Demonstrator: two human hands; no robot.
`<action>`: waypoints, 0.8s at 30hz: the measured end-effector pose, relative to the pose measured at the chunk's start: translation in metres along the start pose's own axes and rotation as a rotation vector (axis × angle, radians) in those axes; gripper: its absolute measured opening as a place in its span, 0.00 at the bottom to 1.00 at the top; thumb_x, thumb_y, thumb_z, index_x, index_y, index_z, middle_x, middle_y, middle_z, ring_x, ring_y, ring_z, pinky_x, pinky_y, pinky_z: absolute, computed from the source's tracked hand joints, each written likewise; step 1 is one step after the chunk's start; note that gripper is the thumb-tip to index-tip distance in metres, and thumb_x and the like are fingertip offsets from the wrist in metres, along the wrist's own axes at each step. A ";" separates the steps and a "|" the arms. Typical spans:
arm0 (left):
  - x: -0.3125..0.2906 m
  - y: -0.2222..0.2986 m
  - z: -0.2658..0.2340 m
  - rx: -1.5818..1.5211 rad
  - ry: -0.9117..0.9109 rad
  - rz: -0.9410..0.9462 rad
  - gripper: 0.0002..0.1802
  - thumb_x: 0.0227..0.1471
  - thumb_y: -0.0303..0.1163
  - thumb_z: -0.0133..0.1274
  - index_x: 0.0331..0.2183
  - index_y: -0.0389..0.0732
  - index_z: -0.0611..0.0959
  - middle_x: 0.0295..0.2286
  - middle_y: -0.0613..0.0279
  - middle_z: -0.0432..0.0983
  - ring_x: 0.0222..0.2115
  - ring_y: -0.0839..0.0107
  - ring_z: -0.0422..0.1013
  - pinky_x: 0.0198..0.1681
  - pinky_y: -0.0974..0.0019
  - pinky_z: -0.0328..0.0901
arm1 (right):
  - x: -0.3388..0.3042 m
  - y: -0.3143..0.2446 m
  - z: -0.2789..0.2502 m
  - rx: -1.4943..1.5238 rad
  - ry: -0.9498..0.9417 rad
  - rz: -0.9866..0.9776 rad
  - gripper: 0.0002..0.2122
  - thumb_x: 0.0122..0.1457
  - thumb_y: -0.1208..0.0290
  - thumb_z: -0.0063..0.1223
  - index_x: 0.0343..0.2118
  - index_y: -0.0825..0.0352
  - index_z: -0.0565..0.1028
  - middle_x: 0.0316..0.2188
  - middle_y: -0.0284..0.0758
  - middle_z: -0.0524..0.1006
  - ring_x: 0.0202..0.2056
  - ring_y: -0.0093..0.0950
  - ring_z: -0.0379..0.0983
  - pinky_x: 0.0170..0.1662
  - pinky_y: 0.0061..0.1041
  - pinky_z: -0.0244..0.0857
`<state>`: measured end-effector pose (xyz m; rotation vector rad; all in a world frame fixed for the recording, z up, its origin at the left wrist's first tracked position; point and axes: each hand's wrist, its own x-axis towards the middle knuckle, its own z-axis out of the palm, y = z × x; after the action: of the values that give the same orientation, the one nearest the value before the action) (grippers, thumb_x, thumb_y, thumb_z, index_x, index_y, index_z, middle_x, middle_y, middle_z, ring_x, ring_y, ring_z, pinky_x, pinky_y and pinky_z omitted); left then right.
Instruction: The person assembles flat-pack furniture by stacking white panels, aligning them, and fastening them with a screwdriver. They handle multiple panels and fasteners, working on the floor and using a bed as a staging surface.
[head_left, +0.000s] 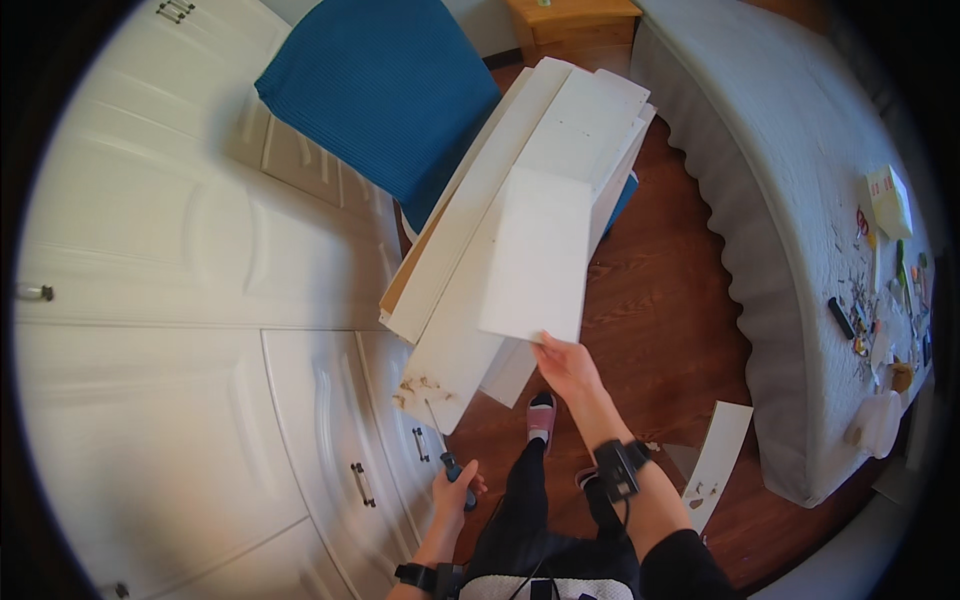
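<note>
My left hand (pixel 452 494) is closed around the dark handle of a screwdriver (pixel 451 465), its thin shaft pointing up and away toward the stained end of a long white board (pixel 450 375). With my right hand (pixel 568 366) I grip the near edge of a smaller white panel (pixel 540 255), thumb on top and fingers mostly hidden. The panel lies over or just above the stack of long boards; I cannot tell whether it touches them. Brown stains mark the near corner of the long board.
The boards rest across a blue-covered chair (pixel 390 90). White cabinets (pixel 150 230) line the left. On the right, a bed (pixel 740 150) carries scattered hardware (pixel 860 310) and a small box (pixel 888 202). Another white board (pixel 718 465) lies on the wooden floor (pixel 640 270).
</note>
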<state>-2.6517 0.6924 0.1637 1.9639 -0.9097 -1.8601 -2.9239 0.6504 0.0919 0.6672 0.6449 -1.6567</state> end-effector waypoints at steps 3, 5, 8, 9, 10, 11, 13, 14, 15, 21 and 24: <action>0.020 0.017 -0.015 -0.030 -0.005 -0.015 0.11 0.50 0.33 0.58 0.24 0.37 0.75 0.19 0.59 0.74 0.18 0.71 0.71 0.22 0.71 0.63 | 0.060 0.021 0.056 0.068 -0.088 -0.022 0.11 0.57 0.84 0.46 0.43 0.75 0.66 0.42 0.38 0.71 0.46 0.29 0.67 0.55 0.27 0.61; 0.028 0.027 -0.021 -0.033 0.003 0.002 0.12 0.50 0.33 0.58 0.23 0.37 0.75 0.19 0.59 0.74 0.18 0.71 0.71 0.22 0.70 0.63 | 0.093 0.026 0.089 0.118 -0.121 -0.067 0.10 0.57 0.84 0.47 0.42 0.74 0.66 0.40 0.37 0.71 0.44 0.28 0.68 0.53 0.26 0.62; 0.039 0.034 -0.027 -0.075 0.007 -0.070 0.12 0.50 0.32 0.58 0.22 0.37 0.74 0.19 0.59 0.74 0.17 0.71 0.71 0.21 0.70 0.63 | 0.135 0.030 0.125 0.170 -0.144 -0.145 0.07 0.57 0.84 0.46 0.39 0.72 0.66 0.36 0.34 0.70 0.38 0.25 0.68 0.49 0.24 0.63; 0.042 0.035 -0.029 -0.063 0.014 -0.099 0.12 0.50 0.32 0.58 0.23 0.37 0.75 0.19 0.59 0.74 0.18 0.71 0.70 0.22 0.70 0.63 | 0.148 0.030 0.133 0.194 -0.143 -0.165 0.05 0.57 0.84 0.46 0.36 0.72 0.66 0.33 0.32 0.69 0.35 0.24 0.66 0.47 0.22 0.63; 0.045 0.035 -0.030 -0.063 0.004 -0.106 0.11 0.50 0.33 0.57 0.23 0.37 0.75 0.19 0.60 0.73 0.18 0.71 0.70 0.23 0.70 0.63 | 0.159 0.031 0.137 0.220 -0.138 -0.185 0.03 0.58 0.84 0.46 0.33 0.71 0.66 0.30 0.31 0.68 0.31 0.22 0.65 0.44 0.20 0.63; 0.048 0.035 -0.031 -0.066 -0.010 -0.122 0.11 0.51 0.34 0.57 0.24 0.37 0.75 0.19 0.60 0.73 0.19 0.71 0.70 0.23 0.70 0.62 | 0.169 0.032 0.139 0.247 -0.113 -0.205 0.03 0.58 0.84 0.46 0.30 0.70 0.66 0.27 0.30 0.67 0.28 0.21 0.64 0.42 0.18 0.63; 0.053 0.035 -0.033 -0.061 -0.010 -0.125 0.12 0.51 0.34 0.57 0.24 0.38 0.75 0.19 0.60 0.73 0.19 0.72 0.70 0.23 0.70 0.62 | 0.185 0.032 0.136 0.236 -0.073 -0.214 0.04 0.59 0.83 0.46 0.28 0.70 0.65 0.24 0.29 0.65 0.25 0.21 0.60 0.39 0.17 0.62; 0.055 0.036 -0.032 -0.070 -0.010 -0.119 0.12 0.51 0.34 0.57 0.23 0.38 0.75 0.19 0.60 0.73 0.19 0.72 0.70 0.23 0.70 0.62 | 0.190 0.032 0.131 0.233 -0.076 -0.220 0.05 0.59 0.82 0.46 0.27 0.70 0.64 0.23 0.29 0.63 0.24 0.21 0.59 0.37 0.17 0.61; 0.057 0.037 -0.032 -0.047 -0.007 -0.143 0.12 0.51 0.34 0.57 0.23 0.38 0.75 0.19 0.61 0.73 0.18 0.72 0.70 0.23 0.70 0.62 | 0.192 0.033 0.124 -0.098 -0.031 -0.328 0.04 0.60 0.80 0.46 0.28 0.70 0.65 0.25 0.30 0.65 0.26 0.22 0.61 0.39 0.18 0.62; 0.064 0.062 -0.010 0.013 -0.025 -0.086 0.11 0.51 0.32 0.57 0.24 0.38 0.73 0.18 0.60 0.72 0.16 0.73 0.69 0.21 0.72 0.63 | 0.154 0.042 0.093 0.154 -0.015 -0.052 0.08 0.62 0.74 0.43 0.40 0.74 0.66 0.42 0.43 0.71 0.45 0.35 0.68 0.54 0.34 0.62; 0.065 0.075 0.012 0.132 -0.084 0.013 0.11 0.52 0.32 0.56 0.26 0.38 0.72 0.18 0.62 0.71 0.16 0.73 0.68 0.21 0.71 0.62 | 0.092 0.047 0.063 0.178 -0.053 0.050 0.12 0.62 0.75 0.42 0.46 0.75 0.63 0.49 0.45 0.68 0.51 0.40 0.66 0.57 0.36 0.60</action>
<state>-2.6840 0.5979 0.1567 1.9613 -1.0934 -1.9343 -2.8974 0.5352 0.0647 0.7580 0.4430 -1.6920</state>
